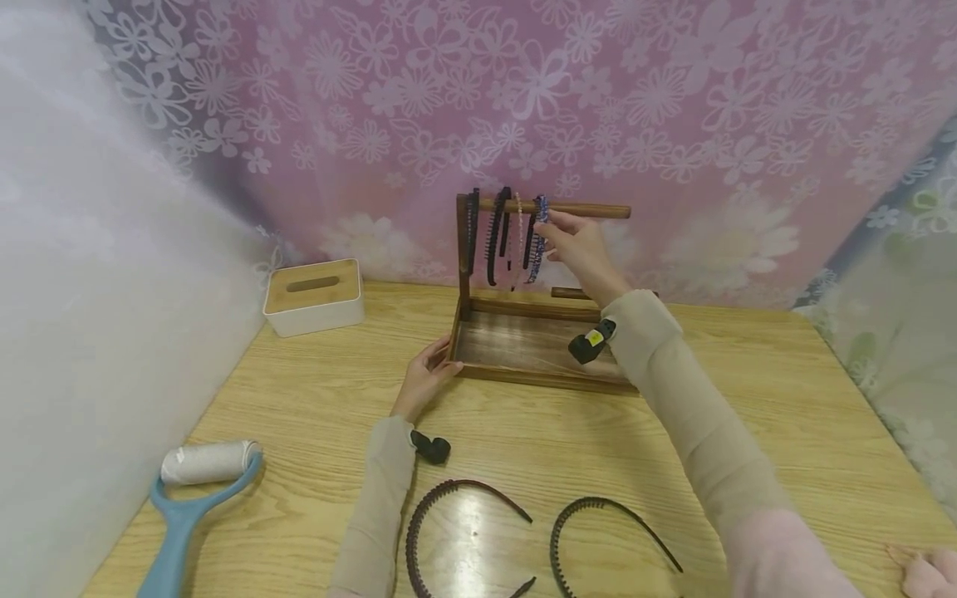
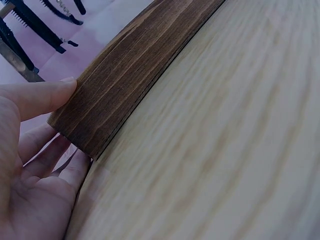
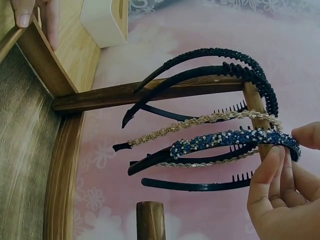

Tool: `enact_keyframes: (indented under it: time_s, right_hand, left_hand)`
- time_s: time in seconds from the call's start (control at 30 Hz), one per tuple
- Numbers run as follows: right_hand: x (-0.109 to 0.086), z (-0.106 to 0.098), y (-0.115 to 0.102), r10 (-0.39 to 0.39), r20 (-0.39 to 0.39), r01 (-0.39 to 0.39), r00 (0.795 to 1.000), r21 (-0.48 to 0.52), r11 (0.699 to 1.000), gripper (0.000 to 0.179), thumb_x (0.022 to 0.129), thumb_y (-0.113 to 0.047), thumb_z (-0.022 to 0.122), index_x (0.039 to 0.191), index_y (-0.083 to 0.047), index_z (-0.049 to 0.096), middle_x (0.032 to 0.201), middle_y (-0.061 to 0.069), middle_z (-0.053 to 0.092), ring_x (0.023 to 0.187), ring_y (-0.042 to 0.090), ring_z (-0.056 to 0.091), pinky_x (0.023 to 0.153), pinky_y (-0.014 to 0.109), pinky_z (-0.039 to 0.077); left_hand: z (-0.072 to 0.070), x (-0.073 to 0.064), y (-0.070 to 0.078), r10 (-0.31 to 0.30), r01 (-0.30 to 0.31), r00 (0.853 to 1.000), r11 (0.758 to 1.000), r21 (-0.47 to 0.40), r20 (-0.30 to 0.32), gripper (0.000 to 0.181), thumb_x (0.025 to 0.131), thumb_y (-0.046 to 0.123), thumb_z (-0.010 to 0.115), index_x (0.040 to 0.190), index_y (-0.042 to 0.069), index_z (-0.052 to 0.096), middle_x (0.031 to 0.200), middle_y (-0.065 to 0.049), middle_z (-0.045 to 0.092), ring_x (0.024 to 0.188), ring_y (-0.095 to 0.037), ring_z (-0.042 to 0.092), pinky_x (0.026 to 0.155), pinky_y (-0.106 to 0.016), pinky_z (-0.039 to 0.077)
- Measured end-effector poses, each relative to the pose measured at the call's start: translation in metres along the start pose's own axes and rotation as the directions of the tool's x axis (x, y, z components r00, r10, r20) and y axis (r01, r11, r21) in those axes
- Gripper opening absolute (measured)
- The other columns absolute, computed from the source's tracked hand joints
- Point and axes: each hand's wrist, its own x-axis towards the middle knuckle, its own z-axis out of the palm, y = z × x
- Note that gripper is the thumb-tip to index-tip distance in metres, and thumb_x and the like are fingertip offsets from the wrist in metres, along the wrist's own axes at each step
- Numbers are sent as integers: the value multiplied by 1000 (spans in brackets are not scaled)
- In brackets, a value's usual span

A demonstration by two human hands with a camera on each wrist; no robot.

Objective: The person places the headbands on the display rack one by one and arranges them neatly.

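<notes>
A brown wooden stand (image 1: 546, 383) has a shallow tray below and an upper bar (image 1: 609, 211). My left hand (image 1: 424, 380) grips the tray's front left corner, thumb on the top edge and fingers round the outside, as the left wrist view shows. At the upper bar, my right hand (image 1: 586, 252) pinches a headband (image 3: 225, 139) covered in blue and silver glitter, which hangs over the bar. Left of it on the bar hang a gold beaded headband (image 3: 195, 124) and several black headbands (image 3: 200, 77), some with comb teeth.
On the table's near side lie two dark toothed headbands, one brownish (image 1: 414, 531) and one black (image 1: 556, 540). A lint roller (image 1: 175, 523) lies at the left, a tissue box (image 1: 321, 314) at the back left. Something pink (image 1: 930, 573) shows at the right edge.
</notes>
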Motion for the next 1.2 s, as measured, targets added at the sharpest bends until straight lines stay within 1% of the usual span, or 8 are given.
enact_keyframes:
  time_s: [0.13,0.3,0.5,0.57,0.67,0.77,0.9,1.2]
  right_hand:
    - [4,2,0,7,-8,-7,1000,-1,1000,51,99,-32,55,146,-14,46,140,10,55,85,7,54,76,19,55]
    - [6,4,4,-25,-19,24,1000,-13,1000,51,99,-33,56,144,-11,48,132,11,58,83,8,57,72,17,56]
    - [2,0,17,-58,8,58,998,-38,998,55,99,-37,56,146,-10,47,137,15,56,85,9,58,77,22,56]
    - [-2,-2,23,-72,13,72,997,-51,996,55,99,-38,56,146,-10,46,136,17,57,84,7,58,77,22,56]
    - [-9,-6,34,-103,6,103,995,-50,993,54,98,-36,56,144,-9,48,126,16,60,80,4,57,74,20,57]
    - [-18,-11,46,-133,-10,133,991,-26,991,50,98,-33,57,141,-6,52,109,3,63,77,4,56,72,19,57]
    - [-34,-16,59,-122,-16,122,992,-15,992,48,98,-32,58,139,-7,54,96,-13,60,77,5,57,70,18,56]
    - [-67,-23,94,-27,15,28,1000,-39,999,52,95,-40,62,138,-11,56,93,-15,63,73,4,58,68,19,57]
  left_hand:
    - [2,0,0,-5,5,1000,1000,-7,1,63,90,1,67,147,4,42,156,-14,35,144,-33,35,120,-36,37]
    - [3,-2,2,-3,3,1000,1000,8,9,63,90,3,67,148,5,41,157,-13,33,144,-33,34,120,-36,37]
    - [3,-2,3,10,-10,1000,1000,9,23,63,91,4,66,148,5,41,157,-13,34,144,-32,35,120,-36,36]
    - [3,-2,2,11,-11,1000,1000,4,25,63,91,5,67,148,5,40,157,-13,34,144,-32,35,121,-36,36]
    - [3,-2,3,7,-7,1000,1000,2,21,63,91,4,67,148,5,41,157,-13,35,144,-32,35,120,-36,37]
    - [3,-3,3,2,-2,1000,1000,0,18,63,91,3,66,148,6,41,156,-13,35,143,-32,36,120,-36,37]
    - [2,-4,4,1,-1,1000,1000,-3,21,63,91,3,66,148,6,41,156,-14,36,143,-32,36,119,-36,38]
    - [-1,-3,3,2,-2,1000,1000,-16,19,63,91,4,66,148,6,40,155,-14,36,143,-32,36,119,-36,38]
